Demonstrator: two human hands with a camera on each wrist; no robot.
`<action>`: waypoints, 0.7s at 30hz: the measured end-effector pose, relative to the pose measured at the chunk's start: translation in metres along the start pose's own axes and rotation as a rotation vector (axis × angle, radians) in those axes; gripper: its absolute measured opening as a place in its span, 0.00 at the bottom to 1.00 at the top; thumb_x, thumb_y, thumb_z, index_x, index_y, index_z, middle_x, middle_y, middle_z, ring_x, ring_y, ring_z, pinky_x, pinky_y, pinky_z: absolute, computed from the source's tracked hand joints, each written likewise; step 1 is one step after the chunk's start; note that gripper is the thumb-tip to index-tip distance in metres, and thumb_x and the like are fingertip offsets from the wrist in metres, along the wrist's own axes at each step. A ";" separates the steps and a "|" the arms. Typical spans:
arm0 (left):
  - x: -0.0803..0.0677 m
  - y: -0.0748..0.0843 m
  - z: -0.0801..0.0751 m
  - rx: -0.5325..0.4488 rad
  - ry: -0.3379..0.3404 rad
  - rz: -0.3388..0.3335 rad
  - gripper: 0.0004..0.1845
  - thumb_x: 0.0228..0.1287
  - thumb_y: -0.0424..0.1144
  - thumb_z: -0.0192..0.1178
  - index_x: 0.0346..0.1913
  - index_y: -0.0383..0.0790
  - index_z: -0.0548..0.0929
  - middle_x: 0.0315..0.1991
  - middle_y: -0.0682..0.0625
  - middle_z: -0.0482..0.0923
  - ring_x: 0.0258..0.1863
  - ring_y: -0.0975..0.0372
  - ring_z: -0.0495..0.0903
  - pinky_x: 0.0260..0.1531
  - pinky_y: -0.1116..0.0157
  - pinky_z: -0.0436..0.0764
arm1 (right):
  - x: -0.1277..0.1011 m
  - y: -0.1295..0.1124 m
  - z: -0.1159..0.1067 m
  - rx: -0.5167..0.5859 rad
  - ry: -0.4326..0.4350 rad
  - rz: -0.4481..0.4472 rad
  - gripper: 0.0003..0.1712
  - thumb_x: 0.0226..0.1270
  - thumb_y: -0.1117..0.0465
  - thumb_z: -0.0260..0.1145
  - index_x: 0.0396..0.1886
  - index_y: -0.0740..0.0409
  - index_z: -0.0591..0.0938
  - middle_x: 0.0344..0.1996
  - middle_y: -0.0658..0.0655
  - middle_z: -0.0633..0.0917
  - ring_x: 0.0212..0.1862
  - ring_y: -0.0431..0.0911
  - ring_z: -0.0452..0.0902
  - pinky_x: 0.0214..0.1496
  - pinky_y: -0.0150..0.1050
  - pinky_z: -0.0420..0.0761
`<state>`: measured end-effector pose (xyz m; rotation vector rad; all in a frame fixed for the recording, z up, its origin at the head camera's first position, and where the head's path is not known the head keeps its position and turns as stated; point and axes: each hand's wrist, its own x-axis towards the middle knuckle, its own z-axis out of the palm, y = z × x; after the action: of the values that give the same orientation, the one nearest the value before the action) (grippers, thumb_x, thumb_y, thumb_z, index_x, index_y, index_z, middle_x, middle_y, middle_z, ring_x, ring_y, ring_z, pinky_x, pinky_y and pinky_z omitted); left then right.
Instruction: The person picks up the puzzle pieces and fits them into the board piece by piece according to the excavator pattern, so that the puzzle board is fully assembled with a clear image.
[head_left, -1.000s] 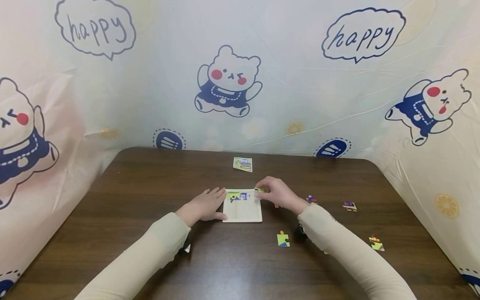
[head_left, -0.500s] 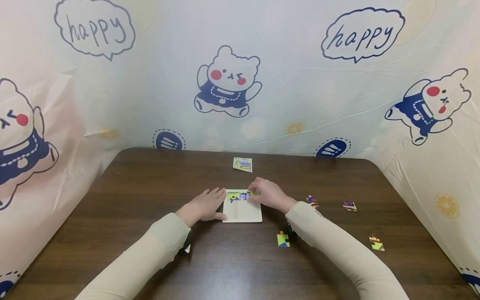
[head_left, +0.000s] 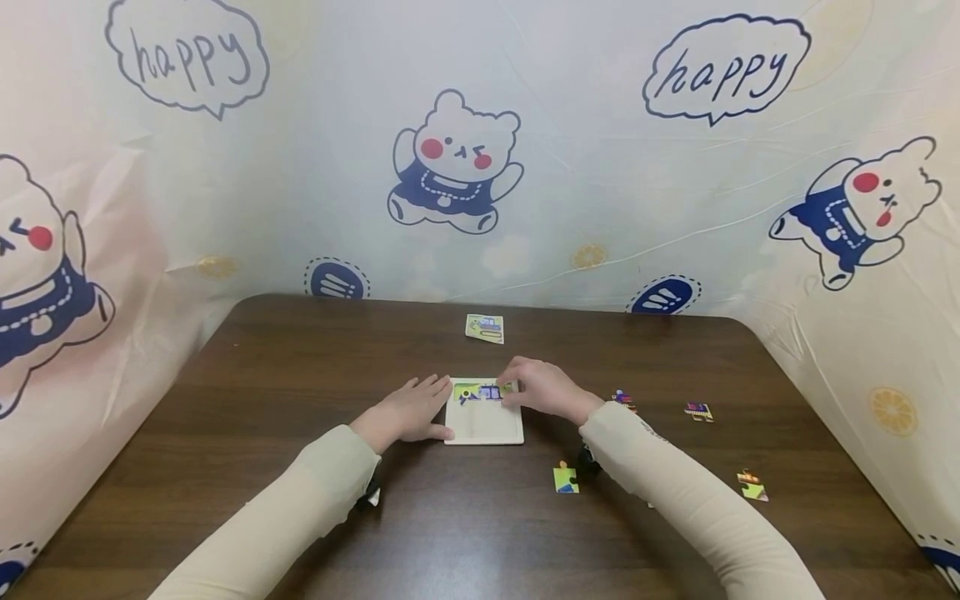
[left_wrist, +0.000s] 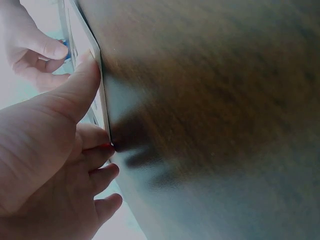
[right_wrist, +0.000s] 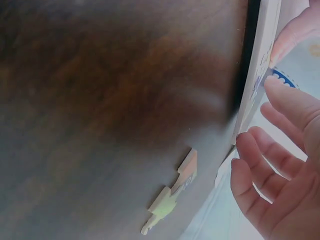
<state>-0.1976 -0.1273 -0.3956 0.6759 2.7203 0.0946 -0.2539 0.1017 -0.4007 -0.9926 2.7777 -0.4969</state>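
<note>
While the flat left hand (head_left: 408, 412) steadies the puzzle tray (head_left: 483, 425), right hand (head_left: 543, 389) fingers press a piece (head_left: 504, 389) in.

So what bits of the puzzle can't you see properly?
- Head view: the right hand covers the top right corner of the pale wooden puzzle tray, hiding the piece under its fingers.
- Head view: the small picture card is too tiny to read.
- Wrist views: tray seen edge-on, blurred.

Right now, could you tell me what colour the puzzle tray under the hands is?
The puzzle tray is pale cream-white; the head view shows it best.
</note>
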 end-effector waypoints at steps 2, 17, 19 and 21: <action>0.000 -0.001 0.001 -0.017 0.001 0.002 0.43 0.61 0.56 0.56 0.69 0.30 0.55 0.70 0.39 0.50 0.69 0.49 0.47 0.65 0.51 0.48 | 0.001 0.000 0.001 -0.026 -0.009 -0.012 0.16 0.56 0.57 0.70 0.45 0.54 0.85 0.41 0.50 0.80 0.39 0.42 0.74 0.40 0.37 0.75; 0.002 0.001 0.000 0.026 0.000 -0.007 0.44 0.61 0.57 0.55 0.69 0.30 0.54 0.70 0.40 0.50 0.68 0.49 0.48 0.64 0.50 0.50 | 0.003 -0.005 0.002 -0.097 -0.011 0.036 0.15 0.54 0.56 0.71 0.43 0.53 0.86 0.35 0.50 0.78 0.32 0.41 0.70 0.32 0.34 0.73; 0.001 0.001 0.000 0.020 0.003 -0.005 0.44 0.61 0.57 0.55 0.69 0.30 0.55 0.70 0.40 0.50 0.68 0.49 0.48 0.64 0.50 0.50 | 0.003 -0.004 0.003 -0.096 -0.008 0.034 0.15 0.55 0.56 0.71 0.43 0.53 0.86 0.35 0.49 0.78 0.32 0.41 0.70 0.32 0.34 0.73; 0.001 0.001 0.000 0.021 0.004 -0.007 0.44 0.61 0.58 0.55 0.69 0.30 0.55 0.70 0.40 0.50 0.68 0.49 0.48 0.64 0.50 0.50 | 0.003 -0.004 0.003 -0.094 -0.005 0.029 0.15 0.55 0.56 0.71 0.42 0.54 0.86 0.35 0.49 0.78 0.32 0.41 0.70 0.32 0.35 0.73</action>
<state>-0.1980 -0.1261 -0.3962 0.6734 2.7308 0.0659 -0.2530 0.0956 -0.4022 -0.9689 2.8298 -0.3624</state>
